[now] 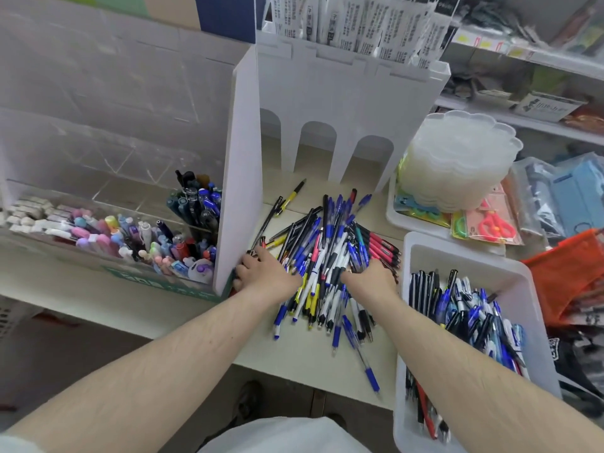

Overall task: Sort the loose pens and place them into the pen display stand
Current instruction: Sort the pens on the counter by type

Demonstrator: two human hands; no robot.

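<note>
A pile of loose pens [330,256], mostly blue, black, white and some pink, lies on the cream counter [294,358]. Behind it stands the white pen display stand [346,99] with arched openings at its base and a tall side panel [243,165]. My left hand [264,273] is at the pile's left edge by the foot of that panel, its fingers curled around a few dark pens. Palm down on the right part of the pile rests my right hand [371,277], whose fingertips are buried among the pens.
A white bin [464,256] on the right holds several more pens. A clear acrylic organiser [108,197] on the left holds markers and pens. Stacked clear lids [457,158], scissors packs [490,223] and store shelves sit at back right.
</note>
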